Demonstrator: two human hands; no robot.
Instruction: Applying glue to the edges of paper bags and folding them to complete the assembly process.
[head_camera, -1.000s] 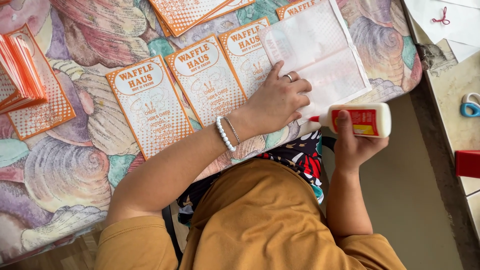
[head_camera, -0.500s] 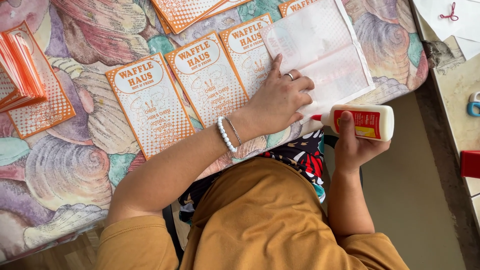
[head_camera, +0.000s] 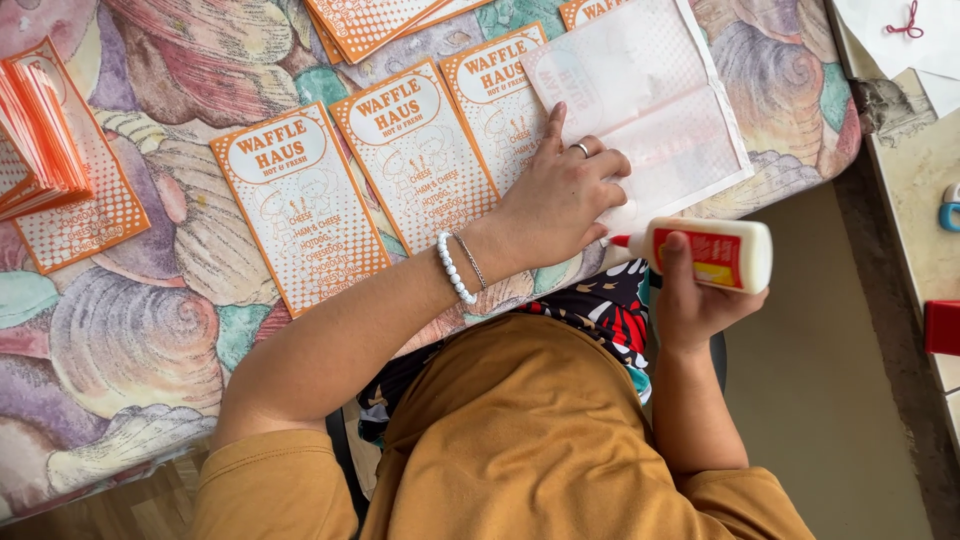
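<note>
My left hand (head_camera: 562, 197) lies flat with fingers spread on a white sheet (head_camera: 650, 100) turned blank side up, at the near edge of the table. My right hand (head_camera: 695, 295) grips a white glue bottle (head_camera: 715, 252) with a red label and red tip. The bottle lies sideways, its tip pointing left at the sheet's near edge, close to my left hand's fingers. Three orange-and-white printed cards (head_camera: 300, 205) lie face up in a row left of the sheet.
A shell-patterned cloth (head_camera: 130, 340) covers the table. A stack of orange cards (head_camera: 40, 140) sits at far left, more cards (head_camera: 380, 20) at the top. On a side counter (head_camera: 915, 180) at right are white papers, a blue object and a red object (head_camera: 942, 327).
The view has shifted slightly; my left hand stays on the sheet and my right hand keeps the glue bottle at the sheet's near edge.
</note>
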